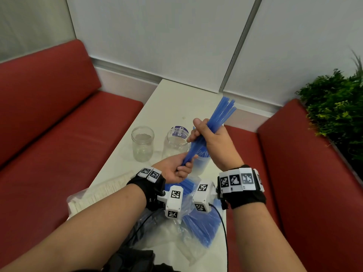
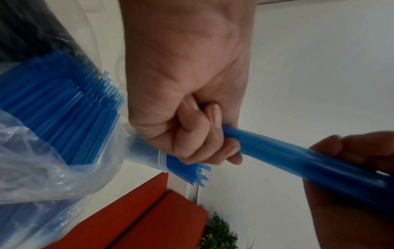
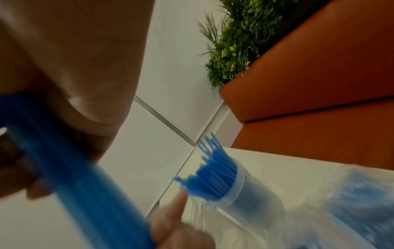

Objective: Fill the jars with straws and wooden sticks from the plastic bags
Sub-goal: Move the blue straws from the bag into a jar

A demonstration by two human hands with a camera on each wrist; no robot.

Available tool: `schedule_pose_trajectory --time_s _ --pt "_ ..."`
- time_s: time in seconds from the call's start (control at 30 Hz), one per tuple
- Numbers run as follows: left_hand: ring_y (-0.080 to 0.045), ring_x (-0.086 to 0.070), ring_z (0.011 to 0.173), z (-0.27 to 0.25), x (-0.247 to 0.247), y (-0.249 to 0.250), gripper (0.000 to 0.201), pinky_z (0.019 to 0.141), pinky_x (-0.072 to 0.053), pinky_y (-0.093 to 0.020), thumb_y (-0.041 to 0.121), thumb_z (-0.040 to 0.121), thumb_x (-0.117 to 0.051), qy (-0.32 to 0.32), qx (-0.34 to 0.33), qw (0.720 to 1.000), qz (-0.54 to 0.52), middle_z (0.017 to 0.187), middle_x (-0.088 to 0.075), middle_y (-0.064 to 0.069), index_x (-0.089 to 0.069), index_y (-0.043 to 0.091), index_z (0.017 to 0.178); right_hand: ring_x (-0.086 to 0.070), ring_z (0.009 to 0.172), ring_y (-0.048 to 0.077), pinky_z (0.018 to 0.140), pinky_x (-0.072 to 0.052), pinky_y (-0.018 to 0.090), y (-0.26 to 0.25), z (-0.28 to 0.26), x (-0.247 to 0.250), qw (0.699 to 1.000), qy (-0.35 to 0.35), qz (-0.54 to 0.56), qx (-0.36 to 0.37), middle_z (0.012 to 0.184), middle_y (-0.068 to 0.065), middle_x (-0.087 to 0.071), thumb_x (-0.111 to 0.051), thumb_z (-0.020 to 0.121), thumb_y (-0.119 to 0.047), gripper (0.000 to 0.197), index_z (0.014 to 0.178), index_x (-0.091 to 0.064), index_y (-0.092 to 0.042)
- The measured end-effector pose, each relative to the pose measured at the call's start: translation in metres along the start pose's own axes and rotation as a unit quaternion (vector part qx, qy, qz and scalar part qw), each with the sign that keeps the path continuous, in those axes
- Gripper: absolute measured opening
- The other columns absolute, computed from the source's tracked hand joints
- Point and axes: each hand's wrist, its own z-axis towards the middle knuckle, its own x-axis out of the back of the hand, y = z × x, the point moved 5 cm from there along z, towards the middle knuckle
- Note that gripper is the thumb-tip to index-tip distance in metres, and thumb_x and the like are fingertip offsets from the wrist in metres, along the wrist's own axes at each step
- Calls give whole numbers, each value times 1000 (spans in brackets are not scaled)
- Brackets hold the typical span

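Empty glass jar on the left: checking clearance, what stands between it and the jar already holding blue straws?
A second clear glass jar, apparently empty, seen in the head view.

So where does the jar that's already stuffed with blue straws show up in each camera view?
Head: the straw-filled jar stands mid-table, mostly hidden behind the held bundle, right of two empty jars.
Left wrist: the straw-filled jar sits left of centre, behind the left hand's knuckles.
Right wrist: the straw-filled jar is lower right, straws fanning out.
Shared landmark: the green plant.
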Motion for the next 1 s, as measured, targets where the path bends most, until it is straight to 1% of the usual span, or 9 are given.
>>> schedule_pose_trajectory --time_s 0.07,0.13,0.3,0.4,0.53,0.63,0.77,0.9,1.0 --pt "-4 -25 30 2 5 5 15 27 -14 -14 24 80 -67 12 -6 1000 -8 51 -40 4 -55 14 79 -70 83 26 79 -56 31 -8 3 11 999 -17 -48 -5 84 17 -71 -69 96 -28 24 79 -67 -11" --pt "-3 -26 30 4 15 10 20 27 -15 -13 28 92 -60 34 -19 999 -20 53 -43 3 -53 13 81 -73 88 28 77 -58 31 -17 9 29 995 -15 -100 -21 92 18 -74 -73 92 -27 20 89 -72 -7" --pt "-3 -32 36 11 25 26 28 30 -22 -12 30 99 -53 77 -85 993 -27 60 -50 -2 -52 7 83 -76 86 31 74 -62 31 -33 20 57 979 -78 -161 -95 92 15 -77 -75 90 -22 6 88 -77 -16" --pt "-10 -49 48 16 30 34 29 39 -39 -16 26 101 -51 129 -130 983 -30 68 -59 -8 -61 1 90 -76 82 27 71 -61 27 -44 32 72 989 6 -139 -45 85 11 -77 -75 90 -17 8 82 -76 -16" --pt "-18 -59 62 21 40 37 22 57 -49 -24 14 98 -50 204 -166 946 192 81 -65 -13 -65 -1 93 -73 69 15 65 -61 26 -28 51 87 971 144 -192 -7 69 -1 -72 -72 91 -13 16 76 -70 -20" --pt "-18 -62 68 29 37 42 20 64 -53 -27 11 93 -56 228 -219 853 416 84 -69 -16 -70 -4 93 -73 74 24 73 -62 36 11 59 87 950 178 -249 -65 79 7 -73 -69 93 -17 8 86 -71 -14" --pt "-23 -65 98 38 23 31 24 91 -51 -31 9 94 -53 147 -192 624 743 107 -71 -9 -73 5 105 -72 83 31 82 -60 45 65 58 78 926 192 -295 -135 90 15 -73 -70 90 -19 16 93 -71 -4" --pt "-30 -59 110 47 19 -2 31 96 -48 -41 21 98 -51 28 -78 409 909 121 -62 -13 -62 4 122 -66 98 29 91 -53 47 96 51 72 911 157 -344 -166 102 8 -70 -73 89 -25 20 103 -71 -11" --pt "-31 -55 117 51 23 -21 57 93 -49 -45 41 94 -58 9 -48 324 945 136 -50 -10 -46 8 139 -60 107 22 98 -42 43 97 51 72 886 200 -401 -121 115 0 -65 -75 87 -30 37 122 -64 -25"
